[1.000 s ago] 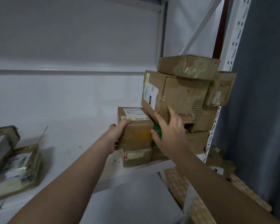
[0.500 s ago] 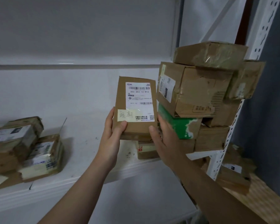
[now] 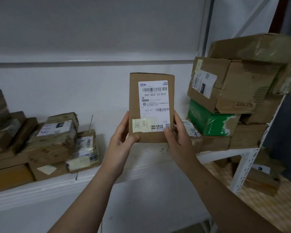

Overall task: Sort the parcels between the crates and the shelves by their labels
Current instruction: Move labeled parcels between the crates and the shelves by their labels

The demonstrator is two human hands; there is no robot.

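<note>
Shelf [image 3: 151, 167] with stacked cartons, and one parcel raised for reading. I take the shelf as landmark. On its right end a stack of cartons [image 3: 228, 88] rises against the upright post, a green box [image 3: 208, 121] wedged in its lower half. On its left end lies a lower pile of taped parcels [image 3: 57, 140]. Between the two groups the shelf board is bare, and above that gap I hold the parcel [image 3: 150, 106] clear of the board, upright, its long axis vertical and its printed label [image 3: 154, 105] facing me. A yellow handwritten note [image 3: 140, 126] is taped over the label's lower left corner. I judge the coming move to turn on this: the parcel sits midway between the piles, equally near both hands, so it can go either way once the label is read. My left hand [image 3: 121, 145] is curled on the parcel's lower left edge, thumb on the front. My right hand [image 3: 178, 138] clasps the lower right edge likewise. No crate is in view.
</note>
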